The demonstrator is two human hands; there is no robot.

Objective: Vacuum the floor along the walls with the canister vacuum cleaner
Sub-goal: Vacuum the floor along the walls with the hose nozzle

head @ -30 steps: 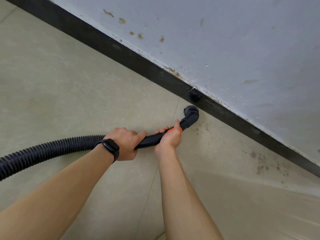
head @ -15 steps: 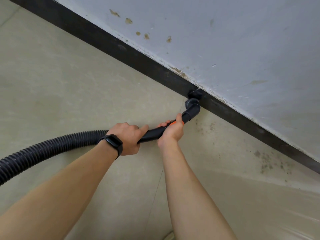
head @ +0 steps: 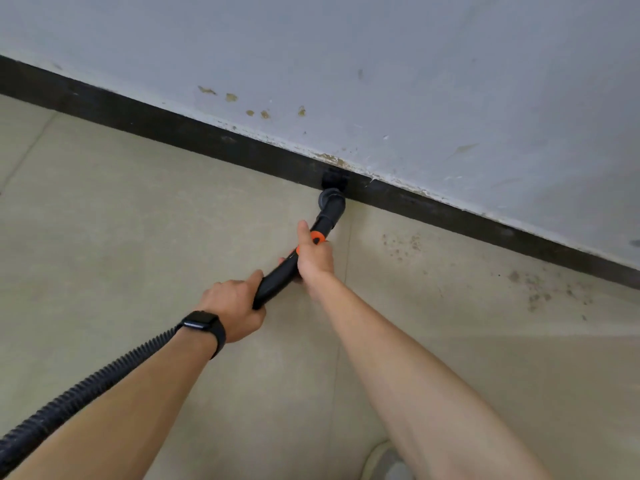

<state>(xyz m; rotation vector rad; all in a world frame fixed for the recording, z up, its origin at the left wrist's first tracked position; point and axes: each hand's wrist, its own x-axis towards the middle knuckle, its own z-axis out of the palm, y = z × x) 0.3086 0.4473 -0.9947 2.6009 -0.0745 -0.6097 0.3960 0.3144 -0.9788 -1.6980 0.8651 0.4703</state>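
Both hands hold the black vacuum handle tube (head: 278,278). My left hand (head: 235,308), with a black watch on its wrist, grips the tube's rear end where the ribbed hose (head: 86,386) joins. My right hand (head: 313,256) grips it further forward at the orange band (head: 317,237), thumb laid along the tube. The curved black nozzle end (head: 331,200) points at the dark skirting board (head: 207,140) and its tip (head: 334,178) touches the skirting where the beige tiled floor (head: 138,220) meets the wall. The canister is out of view.
The grey-white wall (head: 415,81) has chipped paint and brown marks above the skirting. Dark dirt specks (head: 540,292) lie on the floor to the right near the skirting. A shoe tip (head: 388,462) shows at the bottom edge.
The nozzle has moved forward from the floor up against the skirting board. Both hands went with it, and the tube now points more steeply toward the wall.
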